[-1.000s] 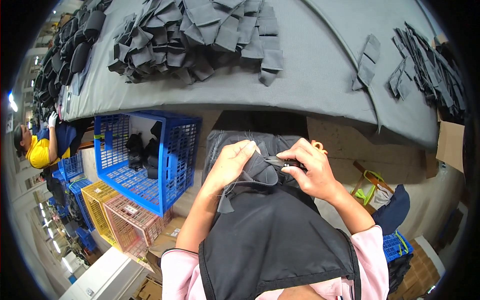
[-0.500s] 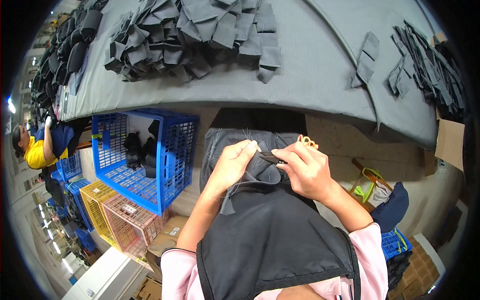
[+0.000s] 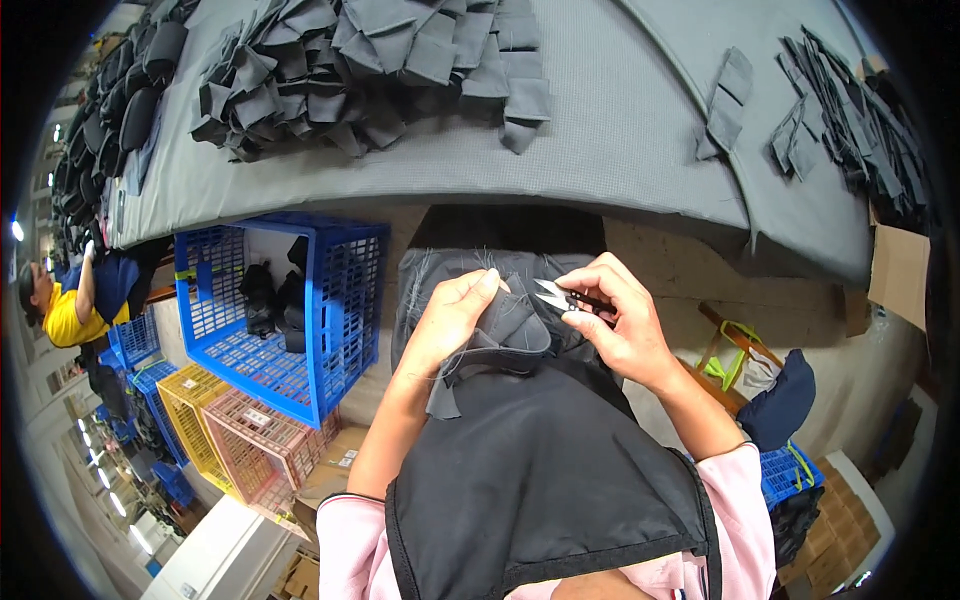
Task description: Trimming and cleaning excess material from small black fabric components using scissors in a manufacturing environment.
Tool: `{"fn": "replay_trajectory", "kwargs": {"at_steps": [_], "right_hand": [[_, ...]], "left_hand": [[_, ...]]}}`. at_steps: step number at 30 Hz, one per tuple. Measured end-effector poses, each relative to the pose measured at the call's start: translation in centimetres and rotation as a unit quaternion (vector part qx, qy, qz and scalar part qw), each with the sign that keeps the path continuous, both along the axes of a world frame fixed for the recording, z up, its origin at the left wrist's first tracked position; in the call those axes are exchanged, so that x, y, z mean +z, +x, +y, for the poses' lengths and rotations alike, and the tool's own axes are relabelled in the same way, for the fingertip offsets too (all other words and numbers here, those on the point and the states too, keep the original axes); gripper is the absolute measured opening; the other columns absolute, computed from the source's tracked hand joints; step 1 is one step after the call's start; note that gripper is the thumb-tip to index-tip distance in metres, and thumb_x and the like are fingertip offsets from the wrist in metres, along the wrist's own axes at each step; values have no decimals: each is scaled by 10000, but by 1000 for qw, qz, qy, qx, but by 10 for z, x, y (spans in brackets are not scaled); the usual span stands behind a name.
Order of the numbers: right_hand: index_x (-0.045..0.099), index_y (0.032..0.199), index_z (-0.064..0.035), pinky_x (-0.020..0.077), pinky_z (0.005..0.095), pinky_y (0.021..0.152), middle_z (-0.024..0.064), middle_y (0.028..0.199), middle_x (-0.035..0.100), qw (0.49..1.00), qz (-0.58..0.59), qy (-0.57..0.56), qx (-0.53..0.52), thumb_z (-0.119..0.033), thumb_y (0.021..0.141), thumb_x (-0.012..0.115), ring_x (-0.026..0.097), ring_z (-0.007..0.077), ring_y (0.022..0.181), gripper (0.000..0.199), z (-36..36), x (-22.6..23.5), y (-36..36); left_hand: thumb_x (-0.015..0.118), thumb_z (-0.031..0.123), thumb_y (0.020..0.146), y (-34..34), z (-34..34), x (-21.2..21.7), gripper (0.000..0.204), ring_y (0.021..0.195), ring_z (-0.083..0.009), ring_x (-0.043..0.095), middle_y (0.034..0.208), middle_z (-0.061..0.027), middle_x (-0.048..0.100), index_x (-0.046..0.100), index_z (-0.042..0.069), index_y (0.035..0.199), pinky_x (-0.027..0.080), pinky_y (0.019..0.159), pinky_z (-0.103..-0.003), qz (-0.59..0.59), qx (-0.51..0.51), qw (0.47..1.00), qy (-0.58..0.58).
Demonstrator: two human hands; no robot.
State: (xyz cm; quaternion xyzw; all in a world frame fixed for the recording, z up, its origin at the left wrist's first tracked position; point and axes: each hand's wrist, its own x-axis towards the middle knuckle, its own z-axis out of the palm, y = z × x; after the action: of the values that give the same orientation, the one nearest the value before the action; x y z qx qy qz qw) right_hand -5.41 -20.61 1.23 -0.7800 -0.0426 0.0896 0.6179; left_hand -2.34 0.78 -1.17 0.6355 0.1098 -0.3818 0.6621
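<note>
My left hand [image 3: 448, 325] pinches the edge of a dark grey sewn fabric piece [image 3: 514, 326] between thumb and fingers. The piece is folded, with a strip hanging at its lower left and loose threads about it. It lies over my lap, above the black apron [image 3: 550, 470]. In my right hand [image 3: 632, 330] is a pair of thread snips [image 3: 584, 302] with black handles and short silver blades. The blades are spread apart and point left toward the fabric, just beside its right edge.
A grey-covered table [image 3: 620, 160] spans the far side, bearing a heap of dark fabric pieces [image 3: 440, 50] and bundled strips [image 3: 850, 120]. On the left stand a blue crate [image 3: 318, 330] with black items, a yellow crate [image 3: 195, 420] and a pink crate [image 3: 260, 440]. A co-worker [image 3: 75, 310] is farther left.
My right hand has drawn slightly back from the fabric, and the snips' blades now show spread. An orange loop by that hand has gone from sight. My left hand keeps its pinch.
</note>
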Motion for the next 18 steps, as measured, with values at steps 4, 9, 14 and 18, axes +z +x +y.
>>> {"fn": "replay_trajectory", "kwargs": {"at_steps": [4, 9, 14, 18], "right_hand": [[510, 943, -38, 403, 187, 653, -17, 836, 473, 964, 220, 149, 4, -44, 752, 687, 445, 42, 732, 261, 2, -19, -6], [536, 961, -37, 403, 182, 677, -30, 848, 505, 955, 252, 154, 9, -60, 750, 698, 445, 28, 748, 267, 20, -18, -7], [575, 914, -42, 353, 161, 601, -81, 767, 470, 931, 290, 216, -48, -26, 755, 677, 402, 7, 672, 190, 25, -27, -15], [587, 894, -9, 389, 180, 582, -45, 706, 514, 941, 282, 180, -51, -44, 797, 653, 442, 19, 652, 122, 27, -26, -15]], "left_hand": [[465, 281, 948, -4, -2, -2, 313, 706, -64, 483, 738, 18, 567, 598, 9, 869, 418, 682, -225, -44, -10, 999, 26], [468, 262, 940, -6, -10, 8, 302, 690, -79, 487, 702, -27, 563, 585, -10, 881, 426, 661, -238, -145, -13, 984, 101], [596, 232, 860, 0, -15, 27, 242, 697, -82, 509, 764, -54, 595, 586, -9, 879, 434, 638, -262, -153, -31, 980, 121], [698, 162, 753, 5, -10, 39, 246, 685, -164, 561, 796, -105, 593, 574, -6, 883, 439, 609, -306, -221, -77, 960, 153]]}}
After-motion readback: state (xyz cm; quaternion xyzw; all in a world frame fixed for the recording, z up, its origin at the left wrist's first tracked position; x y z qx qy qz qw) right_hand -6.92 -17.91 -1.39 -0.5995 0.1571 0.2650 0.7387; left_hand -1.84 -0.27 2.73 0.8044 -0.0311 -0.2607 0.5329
